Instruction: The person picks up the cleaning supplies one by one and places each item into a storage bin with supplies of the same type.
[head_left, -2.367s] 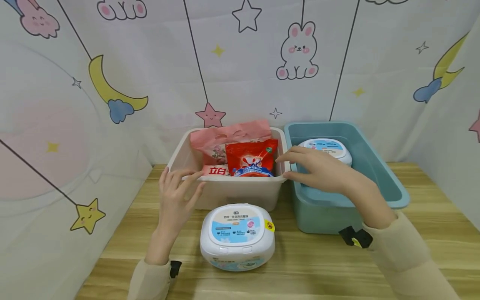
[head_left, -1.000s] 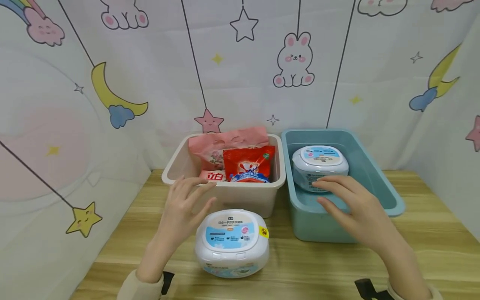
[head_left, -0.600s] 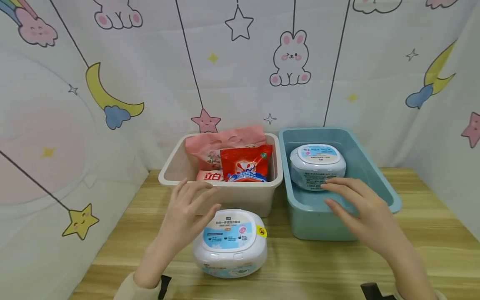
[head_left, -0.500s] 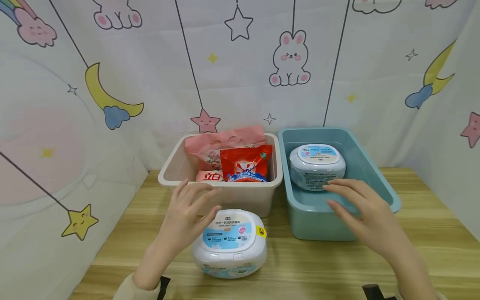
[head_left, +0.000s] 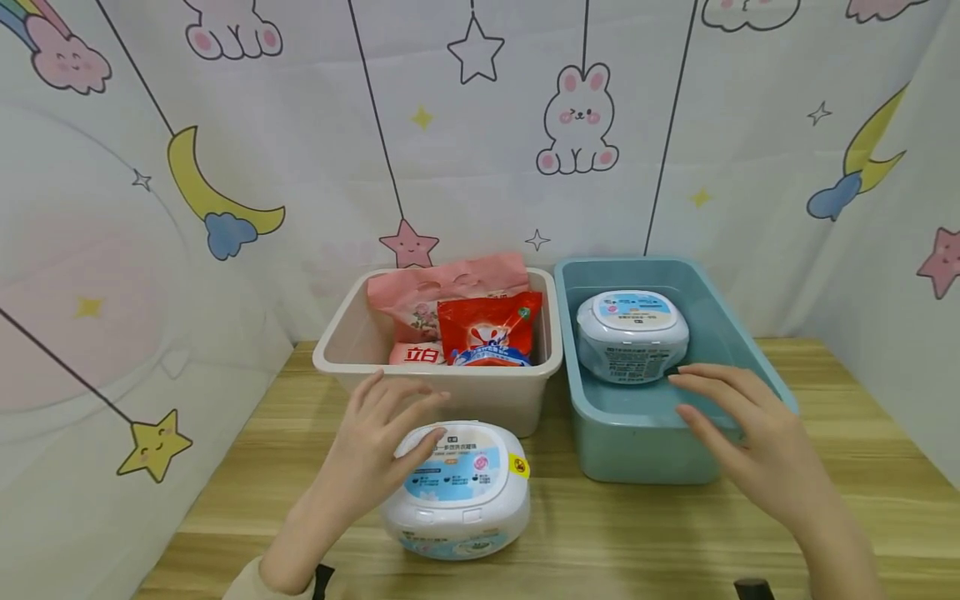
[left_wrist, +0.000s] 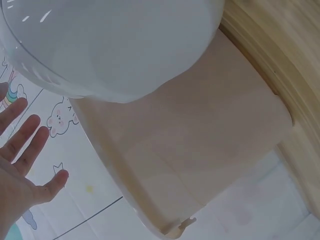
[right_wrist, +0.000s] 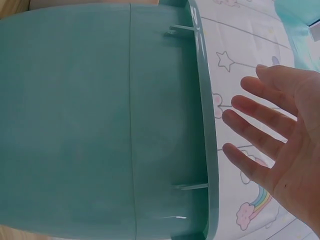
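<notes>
My left hand (head_left: pixel 378 442) hovers above the left side of a white lidded laundry-pod tub (head_left: pixel 487 521) on the table, fingers spread and loosely bent. In the left wrist view its fingers hold nothing, and the tub (left_wrist: pixel 110 45) fills the top. Over the front of a teal bin (head_left: pixel 645 454) hangs my right hand (head_left: pixel 757 442), fingers relaxed and thumb apart. The right wrist view shows that hand (right_wrist: pixel 285 130) empty, clear of the bin's rim (right_wrist: pixel 205 120). A second laundry-pod tub (head_left: pixel 630 342) stands inside the teal bin, towards its left.
An off-white bin (head_left: pixel 480 400) stands left of the teal one, behind the front tub. Inside it are a pink bag (head_left: pixel 420 292), a red detergent bag (head_left: pixel 491 325) and a pink-and-white pack (head_left: pixel 416 354). A printed cloth (head_left: pixel 480 167) hangs behind both bins.
My right hand has drawn back from the rims between the bins to the teal bin's front right. My left hand has come down from the off-white bin's rim. The tubs stay put.
</notes>
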